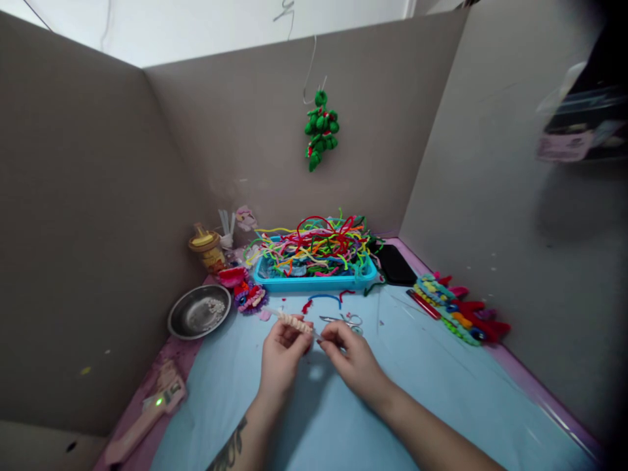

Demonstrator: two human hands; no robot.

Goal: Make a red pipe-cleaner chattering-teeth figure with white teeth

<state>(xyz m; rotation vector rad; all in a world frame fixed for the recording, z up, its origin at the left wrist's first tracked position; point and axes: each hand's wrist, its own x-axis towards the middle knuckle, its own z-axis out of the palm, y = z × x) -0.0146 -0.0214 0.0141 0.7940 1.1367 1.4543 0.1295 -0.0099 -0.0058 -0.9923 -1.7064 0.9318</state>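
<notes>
My left hand (280,353) is closed on a cream-coloured coiled pipe cleaner (296,322), held a little above the light blue table mat (422,373). The coil sticks out to the upper left of the fingers. My right hand (349,356) pinches the coil's right end, where a thin stem shows between the two hands. Both hands meet near the middle of the mat, just in front of small scissors (343,320).
A blue tray (314,278) heaped with coloured pipe cleaners stands at the back. A steel bowl (199,313) sits left, a glue gun (147,412) at the front left. Finished colourful pieces (458,313) lie right, a black phone (396,265) behind them. Cardboard walls enclose three sides; a green ornament (321,129) hangs.
</notes>
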